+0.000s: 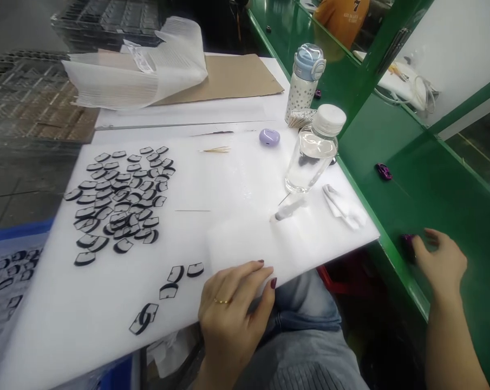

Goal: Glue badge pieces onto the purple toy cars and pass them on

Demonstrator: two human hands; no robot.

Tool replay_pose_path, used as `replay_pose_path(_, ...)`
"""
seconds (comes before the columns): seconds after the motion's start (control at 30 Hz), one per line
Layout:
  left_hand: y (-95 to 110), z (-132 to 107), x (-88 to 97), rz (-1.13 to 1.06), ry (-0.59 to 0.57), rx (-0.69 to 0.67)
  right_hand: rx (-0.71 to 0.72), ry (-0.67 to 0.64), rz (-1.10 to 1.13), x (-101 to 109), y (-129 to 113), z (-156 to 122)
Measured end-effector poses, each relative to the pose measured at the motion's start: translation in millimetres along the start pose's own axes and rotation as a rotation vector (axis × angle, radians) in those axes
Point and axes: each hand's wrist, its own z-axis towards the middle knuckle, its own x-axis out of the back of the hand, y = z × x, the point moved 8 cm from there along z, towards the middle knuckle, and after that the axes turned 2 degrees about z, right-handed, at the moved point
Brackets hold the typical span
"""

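Note:
My left hand [232, 314], with a ring on one finger, lies on the front edge of the white table, fingers stretched out and holding nothing. Close to its left are several small curved black-edged pieces with clear middles [168, 291]. Over the green belt at the right, my right hand [442, 262] has its thumb and fingers apart. Its thumb is beside a small dark purple toy car [407, 245], which is partly hidden; whether they touch is hard to tell.
Many like pieces [126, 200] lie spread at the table's left. A clear bottle [307, 162], a dotted flask [301, 89], a purple case [269, 137] and a crumpled tissue [342, 206] line the right side. Another purple car [384, 171] sits on the green belt [443, 195].

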Motion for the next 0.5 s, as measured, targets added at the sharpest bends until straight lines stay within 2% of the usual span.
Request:
replay_pose_path(0.07,-1,-2,0.3,-0.008,0.024,-0.002,0.022,-0.009,0.007,-14,-9,24)
replay_pose_path(0.2,0,-3,2.7,0.018,0.087,-0.005,0.098,-0.079,0.015,-70,-45,95)
replay_pose_path(0.3,2,-2,4.4,0.032,0.116,0.007,0.084,-0.077,-0.019,-98,-61,138)
replay_pose_path(0.4,3,0,5.7,0.030,0.131,0.031,-0.002,-0.111,-0.050,-106,-56,153)
replay_pose_path(0.5,2,1,5.5,0.036,0.128,0.044,-0.111,-0.156,-0.070,-97,-36,145)
